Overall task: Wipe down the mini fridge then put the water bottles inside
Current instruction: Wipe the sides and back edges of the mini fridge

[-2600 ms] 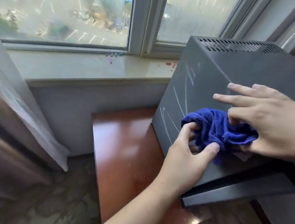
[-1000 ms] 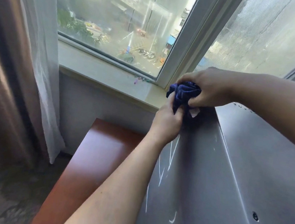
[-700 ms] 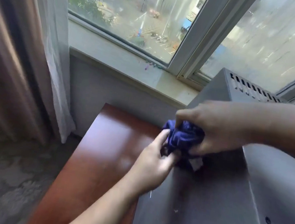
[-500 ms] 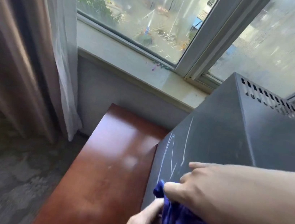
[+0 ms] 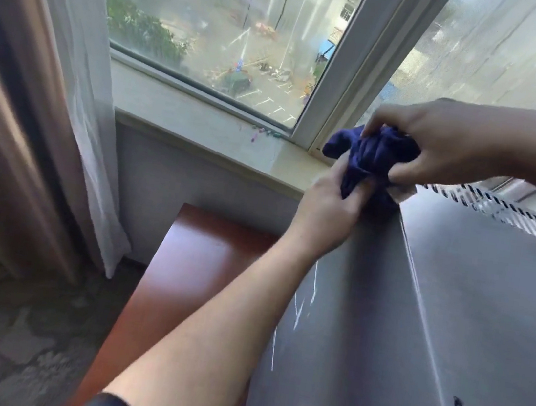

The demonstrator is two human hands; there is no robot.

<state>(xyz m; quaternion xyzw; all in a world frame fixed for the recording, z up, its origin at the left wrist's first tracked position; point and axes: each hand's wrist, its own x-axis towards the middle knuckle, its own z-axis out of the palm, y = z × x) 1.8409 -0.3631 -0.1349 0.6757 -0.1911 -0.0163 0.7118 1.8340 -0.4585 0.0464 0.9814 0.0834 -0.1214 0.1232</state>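
Fingers of our right hand are curled over the top of the bunched blue cloth, and the left hand pinches its lower folds from beneath, so both hands grip it at once. Half a second ago we had the cloth low on the side panel of the mini fridge. Now it is pressed against the upper back corner, just beside the vent grille and near the window sill. We read that as one more stroke up the panel.

The pale streaks lower on that side are there as before, so they look to us like scratches rather than dirt. The fridge sits on the reddish wooden surface under the window, with the curtain well apart to the left.

We judge the wiping to be under way, with the side and back edge covered. No water bottles are in view, so loading has not begun.
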